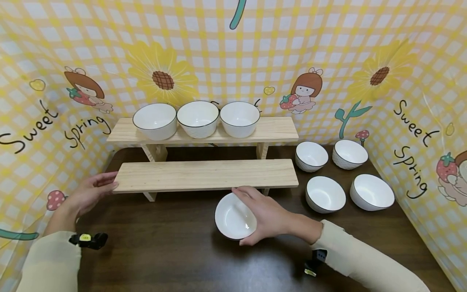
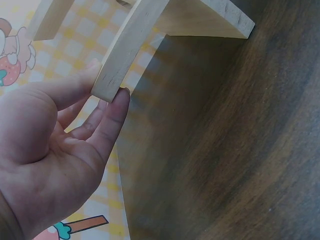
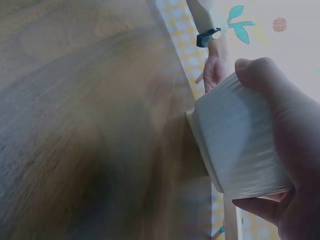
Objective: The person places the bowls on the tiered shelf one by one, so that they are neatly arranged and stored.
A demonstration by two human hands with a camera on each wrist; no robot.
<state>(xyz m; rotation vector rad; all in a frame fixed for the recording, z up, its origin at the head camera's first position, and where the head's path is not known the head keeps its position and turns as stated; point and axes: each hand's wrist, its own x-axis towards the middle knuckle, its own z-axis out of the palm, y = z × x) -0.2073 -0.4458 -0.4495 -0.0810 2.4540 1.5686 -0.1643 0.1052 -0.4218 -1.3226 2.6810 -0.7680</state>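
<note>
My right hand (image 1: 268,215) grips a white bowl (image 1: 233,217) with a thin dark rim, held over the table in front of the lower shelf (image 1: 204,174). Seen from the right wrist, the bowl's ribbed side (image 3: 240,140) sits between thumb and fingers. My left hand (image 1: 91,192) pinches the left end of that lower wooden shelf; in the left wrist view, thumb and fingers (image 2: 112,120) lie on opposite faces of the board's end (image 2: 112,82). Three white bowls, a left one (image 1: 155,121), a middle one (image 1: 198,119) and a right one (image 1: 240,119), stand in a row on the upper shelf (image 1: 281,129).
Several more white bowls stand on the dark table (image 1: 164,247) to the right of the shelves, among them a near one (image 1: 325,194) and a far one (image 1: 349,154). A yellow checked cloth (image 1: 233,56) encloses the back and sides.
</note>
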